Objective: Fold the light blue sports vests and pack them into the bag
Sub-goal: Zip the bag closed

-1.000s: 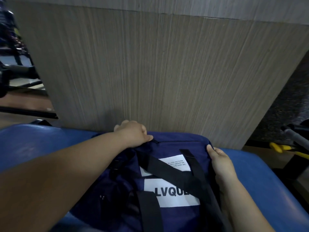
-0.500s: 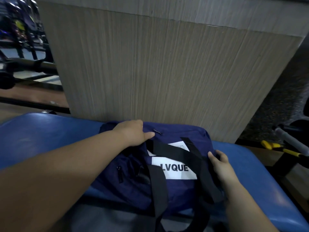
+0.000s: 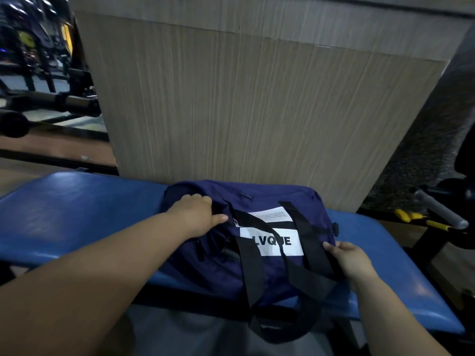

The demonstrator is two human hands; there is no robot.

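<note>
The bag point(image 3: 270, 196) lies lengthwise across the bench point(image 3: 77, 206), the left hand point(image 3: 195, 217) gripping its top-left fabric, the right hand point(image 3: 352, 258) seemingly holding its right end

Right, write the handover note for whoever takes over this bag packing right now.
Left hand: grips fabric at the top left of the navy fabric duffel bag with black straps.
Right hand: holds the bag's right side at a strap.
Bag lies on the blue padded bench.
Light blue sports vests: none in view; cannot tell whether packed.
Left: check the bag, fold and pack any remaining.
</note>
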